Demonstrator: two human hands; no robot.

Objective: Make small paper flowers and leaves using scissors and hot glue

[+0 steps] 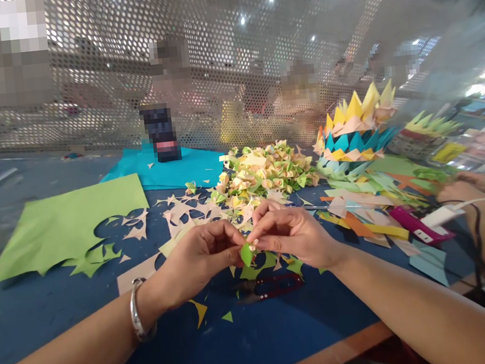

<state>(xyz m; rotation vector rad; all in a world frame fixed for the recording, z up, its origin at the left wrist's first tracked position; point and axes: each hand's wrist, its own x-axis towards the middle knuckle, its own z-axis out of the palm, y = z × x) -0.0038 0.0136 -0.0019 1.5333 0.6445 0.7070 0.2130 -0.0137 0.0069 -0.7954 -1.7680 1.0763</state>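
Note:
Between my two hands, above the blue table, is a small green paper leaf joined to a tiny pale piece. My left hand, with a silver bangle at its wrist, pinches the leaf from the left. From the right, the thumb and fingers of my right hand are closed on the pale end. Dark red-handled thread snips lie on the table just below. Behind my hands rises a heap of small folded paper pieces in green, cream and yellow.
Cut green paper lies at left, blue sheets behind it. Paper scraps litter the middle. At right stand stacked pointed paper rings, a pink power bank with a white cable, and another person's hands. A perforated metal screen closes the back.

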